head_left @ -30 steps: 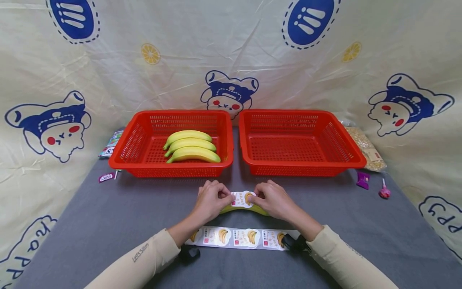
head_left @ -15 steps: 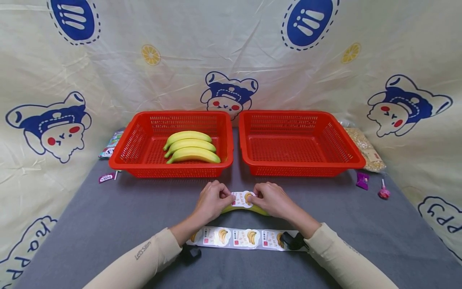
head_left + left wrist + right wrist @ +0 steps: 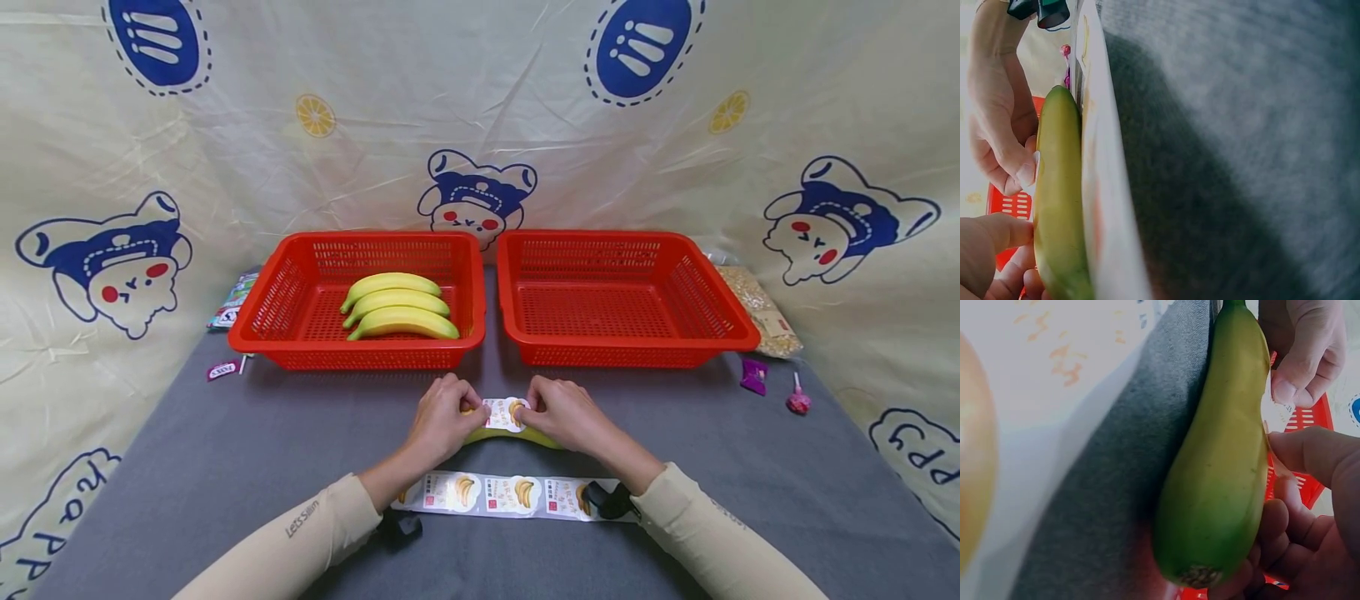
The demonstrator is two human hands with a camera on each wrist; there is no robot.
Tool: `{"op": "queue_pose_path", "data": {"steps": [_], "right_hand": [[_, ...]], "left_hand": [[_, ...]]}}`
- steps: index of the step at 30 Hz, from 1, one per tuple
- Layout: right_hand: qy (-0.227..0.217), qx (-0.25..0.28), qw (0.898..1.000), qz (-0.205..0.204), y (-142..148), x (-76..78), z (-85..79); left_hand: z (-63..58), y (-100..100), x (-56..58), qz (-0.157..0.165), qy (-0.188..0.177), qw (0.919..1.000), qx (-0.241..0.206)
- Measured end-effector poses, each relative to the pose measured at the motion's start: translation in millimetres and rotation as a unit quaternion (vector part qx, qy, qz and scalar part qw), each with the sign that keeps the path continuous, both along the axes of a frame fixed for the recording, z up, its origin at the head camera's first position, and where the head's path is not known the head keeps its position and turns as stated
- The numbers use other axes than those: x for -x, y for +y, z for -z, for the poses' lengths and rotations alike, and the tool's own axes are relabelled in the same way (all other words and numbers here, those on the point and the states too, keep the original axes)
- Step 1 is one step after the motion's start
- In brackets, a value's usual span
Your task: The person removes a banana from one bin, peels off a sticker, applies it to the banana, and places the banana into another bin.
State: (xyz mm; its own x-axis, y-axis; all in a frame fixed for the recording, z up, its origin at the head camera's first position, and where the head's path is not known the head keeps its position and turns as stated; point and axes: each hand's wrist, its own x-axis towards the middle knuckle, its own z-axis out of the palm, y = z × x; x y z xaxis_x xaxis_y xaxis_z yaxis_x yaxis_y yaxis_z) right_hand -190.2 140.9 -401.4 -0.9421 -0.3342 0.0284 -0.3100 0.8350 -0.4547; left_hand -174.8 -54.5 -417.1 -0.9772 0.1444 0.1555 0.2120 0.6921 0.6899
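One banana lies crosswise in front of me, with a white banana-print label on its upper side. My left hand holds the banana on the left, thumb at the label's left edge. On the other side, my right hand holds it with the thumb on the label's right end. The right wrist view shows the banana's greenish end, with curled fingers against its far side. In the left wrist view, both thumbs meet the banana's edge, where the label shows only as a thin white sliver.
A strip of labels lies nearer me, partly behind my wrists. Several bananas sit in the left red basket; a second red basket stands beside it. Small candies and a grain bag lie at the right.
My left hand has shifted slightly right along the banana, and a bit of yellow peel now shows by its thumb. The right hand stays at the label's right end.
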Motion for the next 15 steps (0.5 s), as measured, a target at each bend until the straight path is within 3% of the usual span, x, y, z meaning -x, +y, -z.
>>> {"op": "queue_pose_path", "data": {"steps": [6, 15], "right_hand": [[0.024, 0.026, 0.999, 0.004, 3.5, -3.4, 5.9], [0.083, 0.088, 0.992, -0.02, 8.0, -9.1, 11.9]], "left_hand": [[-1.1, 0.5, -1.4, -0.005, -0.001, 1.0, -0.007], [-2.9, 0.1, -6.8, 0.033, 0.054, 0.9979, -0.009]]}}
